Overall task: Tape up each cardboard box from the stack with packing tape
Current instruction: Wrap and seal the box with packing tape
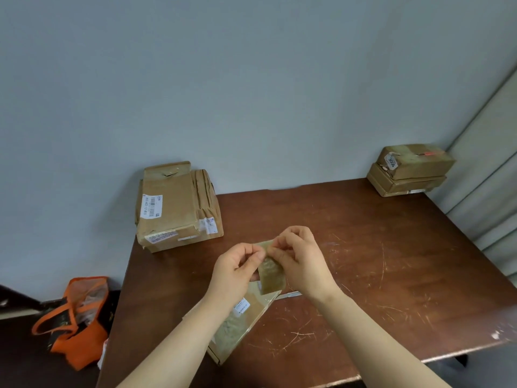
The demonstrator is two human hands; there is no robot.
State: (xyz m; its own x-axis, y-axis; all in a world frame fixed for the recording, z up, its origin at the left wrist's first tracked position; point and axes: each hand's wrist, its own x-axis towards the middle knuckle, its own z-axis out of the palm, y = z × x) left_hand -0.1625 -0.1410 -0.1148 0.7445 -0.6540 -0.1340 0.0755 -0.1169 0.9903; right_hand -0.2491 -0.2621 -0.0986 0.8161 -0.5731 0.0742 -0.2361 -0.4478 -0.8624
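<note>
Both my hands hold a strip of brownish packing tape (270,275) above the table. My left hand (237,264) pinches its upper end from the left, and my right hand (299,259) pinches the same end from the right. The strip hangs down between them, its lower part loose. Under my left forearm lies a flat cardboard box (237,329) with a white label, partly hidden by the arm. A stack of worn cardboard boxes (176,208) stands at the table's back left corner. Two more boxes (411,169) are stacked at the back right corner.
The brown wooden table (363,261) is scratched and ends near the frame's bottom. A thin grey object (289,294) lies just right of the flat box. An orange bag (75,317) sits on the floor to the left. A wall stands behind, a curtain at right.
</note>
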